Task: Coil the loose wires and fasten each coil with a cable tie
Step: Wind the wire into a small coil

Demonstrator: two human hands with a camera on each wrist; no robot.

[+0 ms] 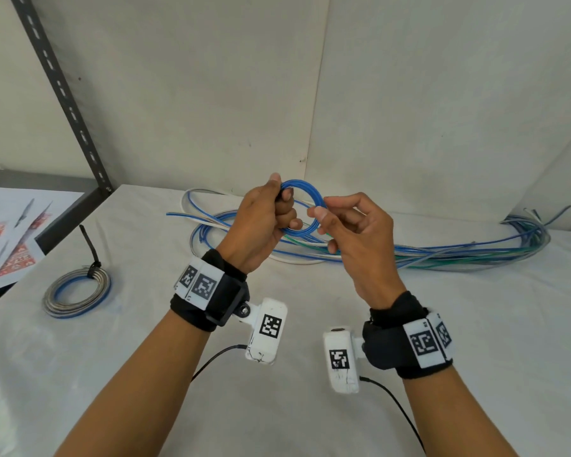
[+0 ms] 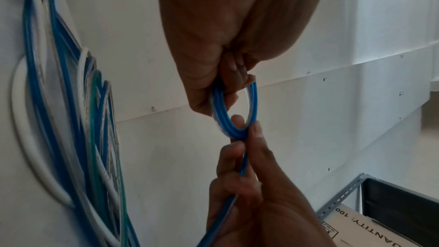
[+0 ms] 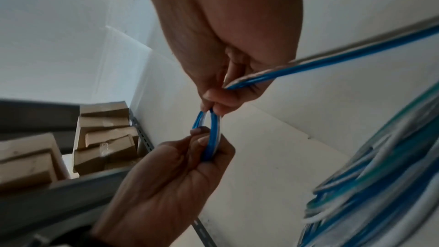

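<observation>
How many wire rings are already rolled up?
2. One tied coil lies on the table at the left. One blue coil is held up by the left hand and right hand. The rest is a loose pile.

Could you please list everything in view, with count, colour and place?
blue coil: one, blue, held up between both hands.
loose wires: one pile, blue, green and white, back of the table.
tied coil: one, grey and blue, fastened with a black cable tie, table's left.
table: one, white covering.
printed sheets: several, white and red, far left.
cardboard boxes: several, brown, on the shelving.
left hand: grips the blue coil.
right hand: pinches the blue coil's wire.
</observation>
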